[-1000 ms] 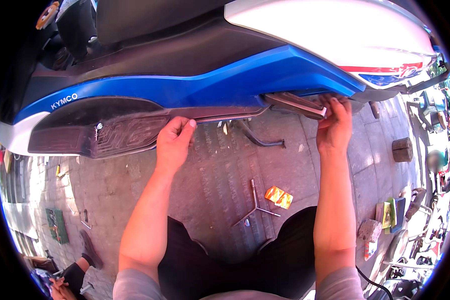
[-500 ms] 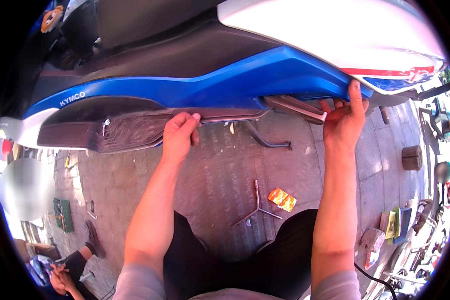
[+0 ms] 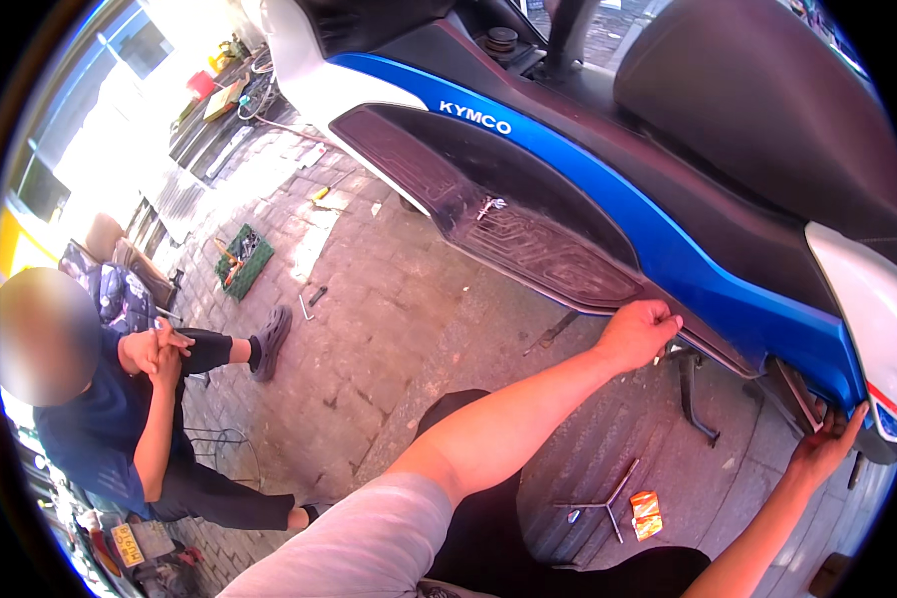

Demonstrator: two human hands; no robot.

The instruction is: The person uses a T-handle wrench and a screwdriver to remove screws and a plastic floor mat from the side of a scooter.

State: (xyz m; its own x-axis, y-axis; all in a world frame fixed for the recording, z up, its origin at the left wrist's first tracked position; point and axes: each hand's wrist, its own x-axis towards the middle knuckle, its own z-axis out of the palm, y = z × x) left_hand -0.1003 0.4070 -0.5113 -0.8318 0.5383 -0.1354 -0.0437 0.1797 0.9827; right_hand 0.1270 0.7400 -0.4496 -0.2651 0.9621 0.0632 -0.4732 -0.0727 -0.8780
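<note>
A scooter with a blue side panel stands across the upper right. My left hand is closed on the lower edge of its dark footboard, thumb and fingers pinching the rim. At the rear lower corner of the blue panel is my right hand; its thumb presses the outside while the other fingers reach underneath, partly hidden. A little pile of silvery screws lies on the footboard. The dark seat and a white rear panel sit above and behind the blue panel.
Below the scooter, a three-armed wrench and an orange packet lie on the paving. The side stand juts down near my left hand. At left sits another person, hands together, near a green tool tray and an L-shaped key.
My view has swung to the left, bringing the seated person and the scooter's front into fuller sight. Both hands keep about the same places on the scooter.
</note>
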